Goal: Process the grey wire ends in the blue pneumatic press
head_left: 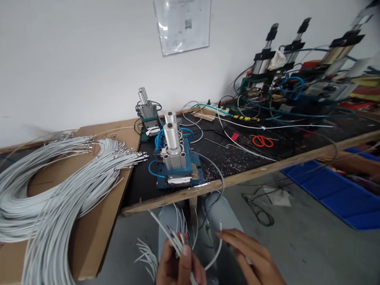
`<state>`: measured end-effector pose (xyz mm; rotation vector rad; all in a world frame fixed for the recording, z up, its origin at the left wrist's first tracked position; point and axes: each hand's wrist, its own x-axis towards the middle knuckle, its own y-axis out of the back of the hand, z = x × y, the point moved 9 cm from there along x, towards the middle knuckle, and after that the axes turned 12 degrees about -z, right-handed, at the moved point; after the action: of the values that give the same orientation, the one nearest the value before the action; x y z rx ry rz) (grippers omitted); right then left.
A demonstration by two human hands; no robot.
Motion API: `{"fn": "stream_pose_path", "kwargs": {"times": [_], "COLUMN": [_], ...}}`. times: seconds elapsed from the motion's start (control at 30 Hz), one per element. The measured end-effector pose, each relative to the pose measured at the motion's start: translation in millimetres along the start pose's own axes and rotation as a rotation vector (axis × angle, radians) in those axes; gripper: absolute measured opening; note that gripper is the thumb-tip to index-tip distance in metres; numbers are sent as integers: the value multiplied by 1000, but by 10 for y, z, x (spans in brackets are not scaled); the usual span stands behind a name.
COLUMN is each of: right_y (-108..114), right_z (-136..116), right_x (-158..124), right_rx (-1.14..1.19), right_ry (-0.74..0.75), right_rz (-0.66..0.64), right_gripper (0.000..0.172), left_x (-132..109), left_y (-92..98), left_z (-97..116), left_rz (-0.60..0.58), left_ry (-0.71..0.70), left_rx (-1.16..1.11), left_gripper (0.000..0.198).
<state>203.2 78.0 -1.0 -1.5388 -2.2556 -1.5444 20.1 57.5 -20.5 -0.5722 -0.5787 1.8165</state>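
My left hand [181,263] is closed around several thin white cables [163,222], their ends sticking up past the thumb. To its right, my right hand [253,256] has its fingertips together at the upper end of a single white cable [216,256], which curves down toward the left hand. Both hands are over my lap, in front of the bench edge. Beyond them on the bench stands a small pneumatic press [173,151] with a silver cylinder and blue base. More white cable ends [147,256] hang low to the left of my left hand.
A large looped bundle of white cables [70,192] lies on cardboard [108,228] at left. Behind stands a second press [148,112]. Orange-handled scissors [262,141], loose wires and a power strip [213,107] lie rightward. More presses [262,65] stand far right; a blue bin [329,200] sits below.
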Motion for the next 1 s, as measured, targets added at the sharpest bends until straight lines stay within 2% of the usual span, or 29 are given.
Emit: {"fn": "stream_pose_path", "kwargs": {"times": [0.1, 0.17, 0.2, 0.3, 0.37, 0.43, 0.5, 0.57, 0.63, 0.77, 0.9, 1.0], "right_y": [208, 345, 344, 184, 79, -38, -150, -247, -379, -652, -721, -758], "right_z": [98, 70, 17, -222, -317, -311, -251, -197, -197, -304, -273, -273], "right_x": [-148, -135, -72, 214, 349, 390, 352, 282, 243, 261, 259, 270], "right_rx": [-9, 57, 135, 396, 481, 572, 697, 823, 940, 1112, 1166, 1143], "right_ry": [-128, -249, -284, -294, -291, -308, -330, -347, -368, -433, -551, -582], "right_rz": [94, 169, 148, 4, -24, -12, 39, 101, 85, -94, -109, -200], "right_gripper": [42, 30, 26, 21, 18, 20, 23, 25, 27, 40, 53, 57], "left_x": [-30, -59, -75, -125, -150, -157, -149, -158, -179, -198, -242, -220], "left_y": [27, 24, 17, 18, 65, 146, 241, 300, 300, 273, 252, 259], "left_z": [-89, -157, -196, -323, -405, -432, -312, -79, 104, 184, 310, 312], "left_rz": [26, 12, -9, -83, -103, -78, 2, 101, 148, 132, 117, 58], "left_ry": [-42, -30, -15, 52, 108, 139, 69, -82, -181, -113, -139, -106], "left_rx": [60, 116, 145, 222, 250, 274, 360, 460, 521, 601, 735, 758], "left_gripper": [26, 28, 29, 33, 35, 37, 39, 40, 38, 44, 50, 48]}}
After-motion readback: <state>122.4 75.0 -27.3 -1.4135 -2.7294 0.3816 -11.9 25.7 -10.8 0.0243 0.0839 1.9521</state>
